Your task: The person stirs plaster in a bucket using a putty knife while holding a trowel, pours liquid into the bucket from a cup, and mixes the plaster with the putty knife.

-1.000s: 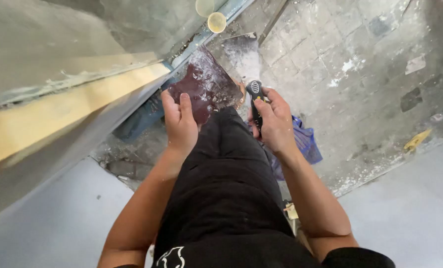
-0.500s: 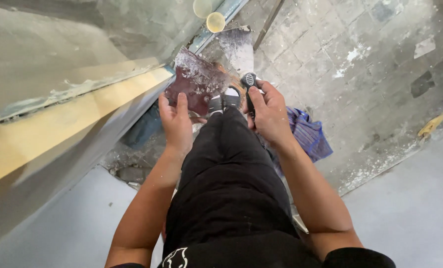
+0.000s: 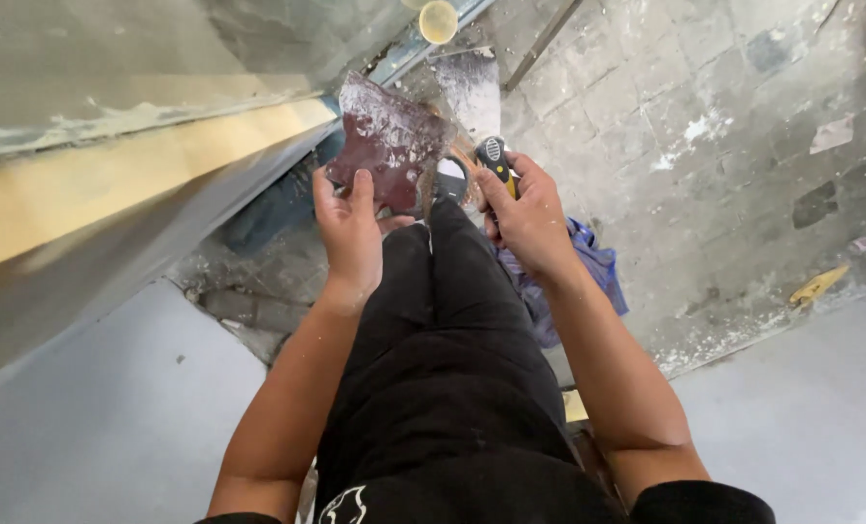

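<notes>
**Dusty floor, brittle shard, small hand tool**

Cracked grey floor tiles [image 3: 705, 126] sat below, dusty and chalky. Left hand [image 3: 350, 228] pinched a jagged maroon shard [image 3: 386, 144], glossy but powder-streaked, out past the knees. Right hand [image 3: 528, 218] was wrapped round a black-and-yellow tool [image 3: 496, 160]. I'd grip the shard low, clear of sharp edges.

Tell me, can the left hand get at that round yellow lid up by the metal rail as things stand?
Probably not without letting go: the left hand is gripping the dark red broken shard, so it is occupied. The round yellow lid lies well beyond the shard, by the rail, with nothing covering it.
</notes>
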